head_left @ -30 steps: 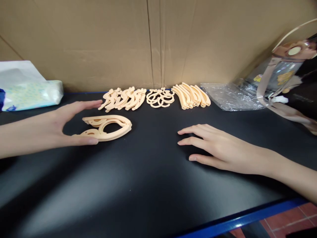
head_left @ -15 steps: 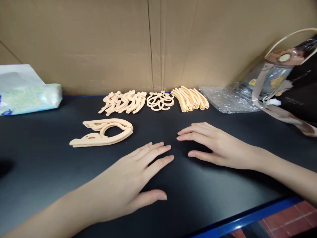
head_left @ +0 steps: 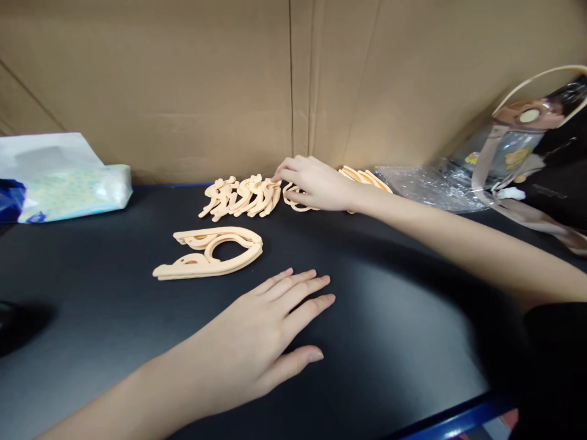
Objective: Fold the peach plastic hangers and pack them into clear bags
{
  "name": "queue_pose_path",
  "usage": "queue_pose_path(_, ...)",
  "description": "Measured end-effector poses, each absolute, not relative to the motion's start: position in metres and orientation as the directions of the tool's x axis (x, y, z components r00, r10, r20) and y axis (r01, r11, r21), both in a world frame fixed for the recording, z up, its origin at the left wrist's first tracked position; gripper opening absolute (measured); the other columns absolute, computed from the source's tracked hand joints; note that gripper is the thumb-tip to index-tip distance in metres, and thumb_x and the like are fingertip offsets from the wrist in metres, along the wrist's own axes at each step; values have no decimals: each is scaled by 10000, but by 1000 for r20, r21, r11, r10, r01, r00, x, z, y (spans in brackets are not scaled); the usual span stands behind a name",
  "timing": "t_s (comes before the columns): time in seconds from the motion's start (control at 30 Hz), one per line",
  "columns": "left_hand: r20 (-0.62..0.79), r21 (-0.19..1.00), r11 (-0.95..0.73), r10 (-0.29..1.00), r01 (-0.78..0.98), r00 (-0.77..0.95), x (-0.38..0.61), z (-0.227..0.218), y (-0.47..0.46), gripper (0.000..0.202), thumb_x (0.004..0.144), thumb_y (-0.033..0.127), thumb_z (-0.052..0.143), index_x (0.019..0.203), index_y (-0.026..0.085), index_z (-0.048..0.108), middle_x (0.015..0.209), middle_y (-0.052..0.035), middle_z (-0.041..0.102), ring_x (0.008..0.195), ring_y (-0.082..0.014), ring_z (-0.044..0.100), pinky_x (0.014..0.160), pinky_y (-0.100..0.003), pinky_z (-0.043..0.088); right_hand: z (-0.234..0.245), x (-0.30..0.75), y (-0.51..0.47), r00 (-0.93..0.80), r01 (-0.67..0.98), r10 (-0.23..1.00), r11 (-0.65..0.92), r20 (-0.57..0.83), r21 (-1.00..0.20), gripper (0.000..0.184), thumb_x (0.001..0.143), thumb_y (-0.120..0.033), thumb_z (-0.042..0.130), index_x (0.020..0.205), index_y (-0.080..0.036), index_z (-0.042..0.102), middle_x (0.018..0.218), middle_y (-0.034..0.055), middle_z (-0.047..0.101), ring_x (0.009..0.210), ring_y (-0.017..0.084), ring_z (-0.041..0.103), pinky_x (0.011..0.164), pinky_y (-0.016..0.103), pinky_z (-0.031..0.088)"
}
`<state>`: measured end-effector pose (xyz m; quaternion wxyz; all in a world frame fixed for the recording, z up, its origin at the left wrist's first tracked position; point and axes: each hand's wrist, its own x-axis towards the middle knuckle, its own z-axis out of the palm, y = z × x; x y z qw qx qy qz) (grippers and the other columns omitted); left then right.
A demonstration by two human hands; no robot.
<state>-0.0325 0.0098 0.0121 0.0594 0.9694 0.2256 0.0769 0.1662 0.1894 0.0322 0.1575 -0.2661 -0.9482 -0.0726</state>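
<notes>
My left hand [head_left: 270, 336] lies flat on the black table [head_left: 367, 342], palm down with fingers spread, holding nothing. Stretched to the back of the table, my right hand [head_left: 323, 183] has its fingertips at the right end of a row of cream curved arm pieces [head_left: 241, 195]; thumb and forefinger are apart. Whether it touches a piece I cannot tell. Beneath that hand, partly covered, are the cream ring-shaped hooks [head_left: 298, 205]. Long cream curved bars [head_left: 364, 177] show behind my right wrist. A folded cream travel hanger [head_left: 211, 252], seemingly stacked on another, rests beyond my left hand.
At the left is a tissue pack [head_left: 77, 189]. On the right lie a clear plastic bag [head_left: 426, 186] and a clear bottle [head_left: 513, 146] with a strap, against a black bag [head_left: 562, 177]. Cardboard [head_left: 183, 91] walls off the back. A dark object [head_left: 9, 318] sits at the left edge.
My right hand has moved from mid-table forward and left to the row of curved pieces. My left hand stays flat on the table. The view has shifted slightly.
</notes>
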Motion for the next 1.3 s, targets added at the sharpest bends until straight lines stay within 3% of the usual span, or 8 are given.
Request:
queue_pose_path(0.13,124,177,-886,452,428,883,-32,13,10,467,996,370,503,1398,134,526,1489,-126,513,1378,-297,473,1139,-498,396,33,149,221,-788,581,531,809,311,89,328,960,-280,526,1206,-100,647,1239,168,606,1113,301,545,945,443,380)
queue_pose_path(0.33,135,213,-879,460,427,878,-33,15,10,464,996,362,502,1399,132,524,1492,-131,508,1384,-298,464,1138,-504,396,40,141,232,-828,552,541,833,150,46,277,935,-283,559,1131,-147,700,1165,130,654,1043,260,557,889,388,377)
queue_pose_path(0.53,125,219,-872,469,437,874,-34,14,9,464,998,364,499,1406,145,522,1497,-122,502,1387,-291,461,1144,-501,388,46,138,236,-828,546,543,838,140,-18,281,946,-283,528,1087,-136,722,1048,106,720,915,211,582,816,342,377)
queue_pose_path(0.7,103,203,-872,471,445,876,-33,14,8,468,1000,377,493,1407,147,522,1508,-110,490,1391,-286,457,1153,-487,376,44,134,237,-836,544,533,836,134,69,258,951,-273,541,1069,-127,718,1028,101,722,894,196,583,820,338,359)
queue_pose_path(0.97,115,200,-876,466,439,877,-33,15,9,464,1002,369,491,1409,146,515,1501,-118,498,1384,-283,467,1149,-485,384,45,136,232,-815,575,544,802,199,162,253,998,-229,461,1058,-114,679,1021,98,687,951,212,586,894,358,337)
queue_pose_path(1.13,107,185,-879,463,440,880,-33,15,9,466,1002,372,491,1406,143,519,1498,-121,503,1378,-295,473,1143,-494,391,56,156,221,-752,610,548,789,366,73,296,1014,-303,437,1067,-139,677,1052,89,698,970,221,587,918,365,338)
queue_pose_path(1.3,193,175,-895,439,409,877,-31,15,7,385,1002,329,482,1323,144,587,1368,-135,617,1267,-285,567,1050,-437,490,56,195,171,-801,536,485,842,352,58,338,1029,-336,402,1072,-154,682,964,81,693,914,215,589,905,380,362)
